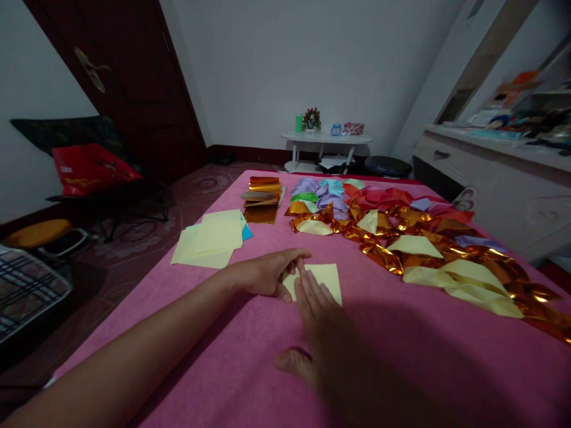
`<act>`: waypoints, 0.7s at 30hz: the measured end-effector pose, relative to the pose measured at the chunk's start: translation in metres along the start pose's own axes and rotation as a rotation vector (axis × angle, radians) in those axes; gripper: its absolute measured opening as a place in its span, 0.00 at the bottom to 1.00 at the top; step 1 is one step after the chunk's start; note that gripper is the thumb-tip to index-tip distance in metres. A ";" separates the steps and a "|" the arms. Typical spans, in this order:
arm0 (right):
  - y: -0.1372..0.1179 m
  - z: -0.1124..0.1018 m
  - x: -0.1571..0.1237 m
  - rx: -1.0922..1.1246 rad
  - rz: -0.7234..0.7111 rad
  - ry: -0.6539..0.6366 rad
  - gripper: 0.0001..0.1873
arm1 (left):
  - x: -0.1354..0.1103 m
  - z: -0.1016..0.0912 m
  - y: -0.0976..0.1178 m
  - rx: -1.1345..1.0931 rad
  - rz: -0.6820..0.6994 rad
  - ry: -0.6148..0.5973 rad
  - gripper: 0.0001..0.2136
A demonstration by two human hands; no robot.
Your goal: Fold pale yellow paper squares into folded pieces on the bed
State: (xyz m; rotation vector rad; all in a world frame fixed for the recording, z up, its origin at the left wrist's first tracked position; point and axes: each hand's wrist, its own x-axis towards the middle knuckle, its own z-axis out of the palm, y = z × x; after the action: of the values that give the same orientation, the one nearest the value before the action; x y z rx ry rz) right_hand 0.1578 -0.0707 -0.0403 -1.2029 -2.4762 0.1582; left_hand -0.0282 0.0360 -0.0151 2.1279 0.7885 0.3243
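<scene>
A small pale yellow sheet of paper (328,278) lies on the pink cloth in front of me, its top edge level and its right corner showing. My left hand (272,273) rests at its left edge, thumb and index finger spread apart against the paper and the other fingers curled and partly hidden. Over the middle of the sheet my right hand (319,312) lies flat with fingers stretched out and thumb held away. Its fingertips meet the left hand's fingers. Both hands cover much of the sheet, so any fold beneath cannot be made out.
Loose yellow sheets (218,238) lie left, with blue paper (247,232) under them. Behind stands a stack of shiny gold paper (261,214). Folded gold, yellow, red and purple pieces (401,223) spread along the right of the pink-covered table (259,368). A white side table (325,138) stands beyond.
</scene>
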 end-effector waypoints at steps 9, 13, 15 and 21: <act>0.039 -0.018 -0.037 -0.169 0.065 0.015 0.42 | 0.002 0.021 0.046 0.400 0.007 0.072 0.32; 0.041 -0.012 -0.034 -0.102 0.036 0.019 0.38 | 0.000 0.065 0.073 0.388 0.014 0.151 0.46; 0.041 -0.012 -0.033 -0.103 0.023 0.015 0.40 | -0.007 0.078 0.073 0.355 0.038 0.118 0.50; 0.040 -0.017 -0.035 -0.255 -0.024 0.100 0.38 | -0.049 0.069 0.051 0.552 0.053 0.074 0.46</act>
State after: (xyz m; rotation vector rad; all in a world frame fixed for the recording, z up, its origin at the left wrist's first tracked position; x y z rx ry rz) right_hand 0.2131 -0.0744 -0.0456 -1.2464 -2.4763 -0.2258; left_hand -0.0112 -0.0613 -0.0171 2.6664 0.9457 0.2301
